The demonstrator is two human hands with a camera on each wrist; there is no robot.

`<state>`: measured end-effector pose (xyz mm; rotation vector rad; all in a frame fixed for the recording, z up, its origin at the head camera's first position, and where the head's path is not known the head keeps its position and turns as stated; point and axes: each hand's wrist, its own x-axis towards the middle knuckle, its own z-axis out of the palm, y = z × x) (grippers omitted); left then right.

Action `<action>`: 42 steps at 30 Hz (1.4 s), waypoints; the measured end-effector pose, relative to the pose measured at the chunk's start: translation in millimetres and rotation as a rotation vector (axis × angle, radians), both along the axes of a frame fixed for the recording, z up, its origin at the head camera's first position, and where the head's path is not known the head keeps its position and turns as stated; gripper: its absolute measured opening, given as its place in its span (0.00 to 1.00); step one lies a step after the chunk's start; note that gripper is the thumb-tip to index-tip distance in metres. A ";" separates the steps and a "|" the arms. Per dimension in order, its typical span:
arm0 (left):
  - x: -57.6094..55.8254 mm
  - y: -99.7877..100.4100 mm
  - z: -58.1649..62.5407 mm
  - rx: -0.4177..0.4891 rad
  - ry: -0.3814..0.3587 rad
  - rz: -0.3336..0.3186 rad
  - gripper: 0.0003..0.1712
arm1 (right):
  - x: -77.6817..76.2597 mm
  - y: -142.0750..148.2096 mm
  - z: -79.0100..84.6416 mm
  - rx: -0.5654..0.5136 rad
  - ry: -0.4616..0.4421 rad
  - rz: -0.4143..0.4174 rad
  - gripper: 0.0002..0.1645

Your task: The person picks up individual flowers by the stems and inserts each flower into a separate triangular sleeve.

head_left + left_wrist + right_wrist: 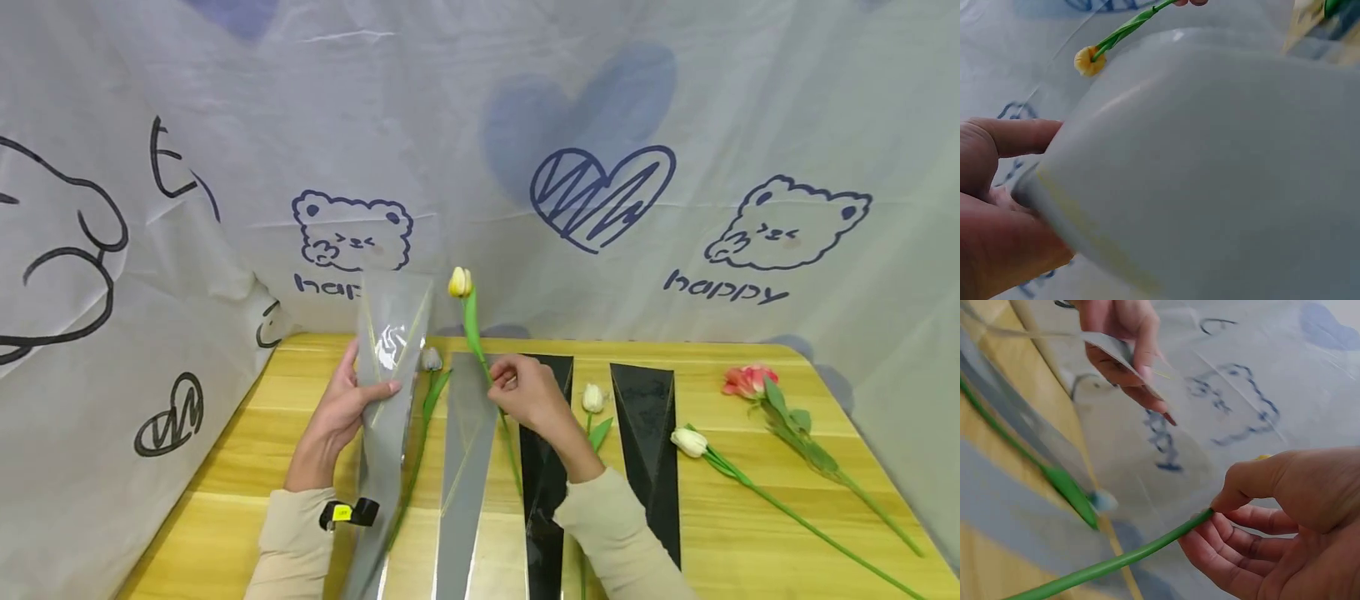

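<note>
My left hand (341, 408) grips a grey, see-through flower sleeve (390, 333) with gold lines, thumb across its front, and lifts its upper end off the table. In the left wrist view the sleeve (1210, 162) bulges and fills most of the picture. With thumb and fingers, my right hand (532, 392) pinches the green stem of a yellow-white tulip (461, 282). The bloom points up and away, while the stem (1110, 565) runs down past the hand. The held tulip stands to the right of the lifted sleeve, apart from it.
Another grey sleeve (459, 500) lies mid-table, with black sleeves (551, 483) (648, 433) to its right. A white tulip (431, 360) lies beside the lifted sleeve. More white tulips (592, 398) (690, 442) and a pink flower (750, 381) lie rightward. A printed cloth (465, 167) hangs behind.
</note>
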<state>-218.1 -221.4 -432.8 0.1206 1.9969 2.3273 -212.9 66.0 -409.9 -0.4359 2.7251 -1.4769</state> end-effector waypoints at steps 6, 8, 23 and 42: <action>-9.2 31.2 -11.7 0.157 -0.010 -0.146 0.60 | 6.6 47.4 1.6 -0.045 -0.037 -0.061 0.09; -9.3 35.9 -14.2 0.200 -0.002 -0.198 0.62 | 8.4 61.4 3.5 -0.048 -0.039 -0.074 0.10; -7.4 44.6 -10.1 0.329 0.013 -0.310 0.45 | 7.5 115.8 -5.0 -0.190 -0.073 -0.144 0.15; -9.6 47.4 -10.5 0.284 -0.028 -0.276 0.44 | 7.1 124.8 -3.1 -0.202 -0.088 -0.177 0.17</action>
